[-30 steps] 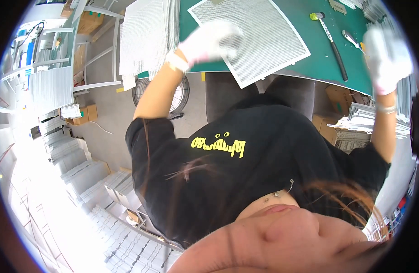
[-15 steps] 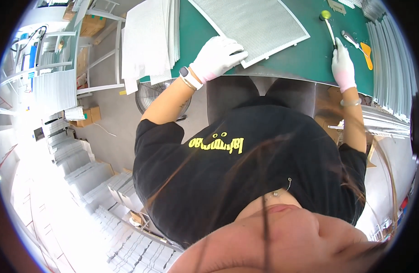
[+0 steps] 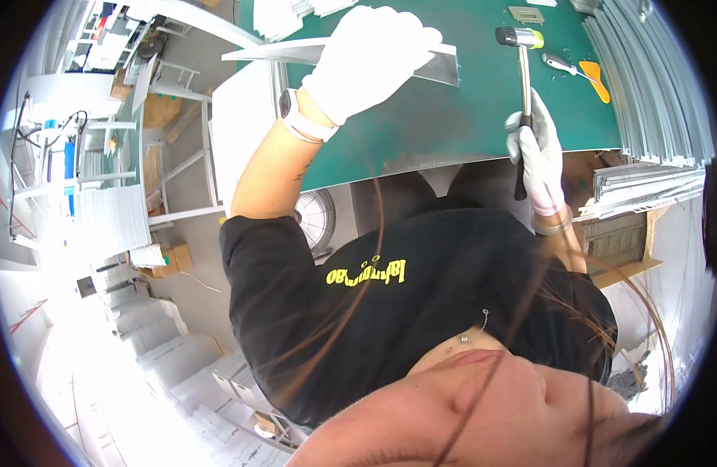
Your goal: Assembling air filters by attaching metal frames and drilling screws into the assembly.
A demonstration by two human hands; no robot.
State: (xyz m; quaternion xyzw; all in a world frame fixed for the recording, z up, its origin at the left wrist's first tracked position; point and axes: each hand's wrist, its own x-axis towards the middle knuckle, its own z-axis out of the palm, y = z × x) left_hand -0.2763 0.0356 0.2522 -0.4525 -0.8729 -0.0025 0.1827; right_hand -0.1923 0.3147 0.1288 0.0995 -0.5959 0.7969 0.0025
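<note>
My gloved left hand (image 3: pixel 374 66) is raised over the green table (image 3: pixel 452 117), its fingers closed on a white-framed mesh panel (image 3: pixel 446 66). The panel is tipped up and seen nearly edge-on, and the hand hides its middle. On the right, my gloved right hand (image 3: pixel 541 152) is wrapped round the black grip of a mallet (image 3: pixel 525 86). The mallet's head, dark at one end and yellow-green at the other, points away from me above the table.
A screwdriver (image 3: pixel 559 64) and an orange scraper (image 3: pixel 594 82) lie right of the mallet. Long grey strips (image 3: pixel 646 86) are stacked along the right edge. White sheets (image 3: pixel 246 132) lie at the left; a floor fan (image 3: pixel 316 218) stands below.
My left hand has lifted the panel from lying flat and tilted it up on edge. My right hand has picked up the mallet and drawn it left and nearer me.
</note>
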